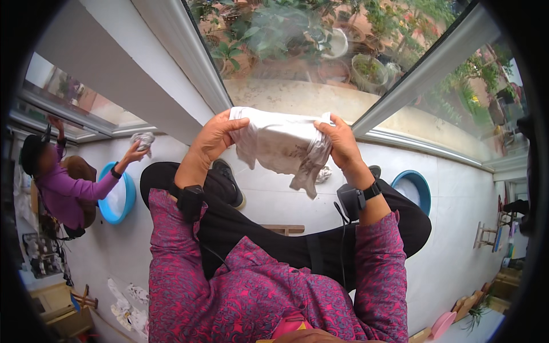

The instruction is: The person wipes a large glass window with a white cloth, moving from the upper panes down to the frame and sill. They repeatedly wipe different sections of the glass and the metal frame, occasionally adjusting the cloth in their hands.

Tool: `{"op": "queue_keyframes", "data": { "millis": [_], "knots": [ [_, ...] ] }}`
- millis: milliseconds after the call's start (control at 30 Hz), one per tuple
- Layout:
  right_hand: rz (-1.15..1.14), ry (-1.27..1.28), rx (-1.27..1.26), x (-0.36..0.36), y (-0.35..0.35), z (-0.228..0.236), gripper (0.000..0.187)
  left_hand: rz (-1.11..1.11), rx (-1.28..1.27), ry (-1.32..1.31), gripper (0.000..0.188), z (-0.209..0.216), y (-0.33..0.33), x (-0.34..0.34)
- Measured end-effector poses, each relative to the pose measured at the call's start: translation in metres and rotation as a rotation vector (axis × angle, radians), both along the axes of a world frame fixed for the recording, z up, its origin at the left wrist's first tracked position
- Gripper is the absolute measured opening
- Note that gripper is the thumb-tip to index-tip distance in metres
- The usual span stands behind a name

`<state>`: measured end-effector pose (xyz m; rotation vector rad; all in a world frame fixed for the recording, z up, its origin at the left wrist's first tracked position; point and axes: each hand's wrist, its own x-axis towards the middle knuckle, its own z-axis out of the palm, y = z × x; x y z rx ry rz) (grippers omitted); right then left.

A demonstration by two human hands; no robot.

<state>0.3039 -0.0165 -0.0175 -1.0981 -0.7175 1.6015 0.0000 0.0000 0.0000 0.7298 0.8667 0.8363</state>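
Note:
A white cloth (280, 134) with dark grey smudges is stretched between my two hands, in front of a glass door. My left hand (217, 134) pinches its upper left corner, thumb on top. At the upper right corner, my right hand (341, 143) grips it between thumb and fingers. The dirtier lower right end of the cloth hangs down in loose folds. Below it on the floor lies a small crumpled whitish piece (323, 174), partly hidden by the cloth.
A blue basin (413, 191) with whitish water stands right of my knee. Window frames (423, 68) and glass rise ahead, with potted plants (369, 71) behind. At left, a person in purple (74, 194) holds a crumpled cloth (143, 143) beside another blue basin (130, 200).

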Motion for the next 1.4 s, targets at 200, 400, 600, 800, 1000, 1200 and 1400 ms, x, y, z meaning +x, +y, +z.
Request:
{"op": "queue_keyframes", "data": {
  "millis": [200,400,600,800,1000,1200,1400],
  "knots": [
    [-0.018,0.086,-0.009,0.003,0.0,-0.015,0.035,-0.048,0.161,0.365,0.067,0.013,-0.007,0.008],
    [0.041,0.162,0.025,0.002,-0.004,0.008,0.043,-0.25,0.407,0.8,0.092,0.008,-0.017,0.028],
    [0.123,0.17,0.226,-0.01,-0.02,0.031,0.051,-0.12,1.093,1.131,0.087,-0.03,-0.032,0.081],
    [-0.009,0.198,0.369,-0.012,-0.033,0.027,0.039,-0.078,0.362,0.248,0.037,-0.044,-0.023,0.115],
    [-0.153,0.146,0.059,-0.025,-0.043,-0.017,0.029,0.208,0.082,-0.359,0.038,-0.05,-0.021,0.115],
    [-0.205,0.129,0.104,-0.015,-0.047,-0.039,0.022,-0.203,0.372,0.204,0.081,-0.013,-0.023,0.09],
    [0.148,0.02,0.305,-0.036,-0.042,-0.039,0.028,-0.312,1.083,1.011,0.093,0.004,-0.027,0.091]
  ]
}}
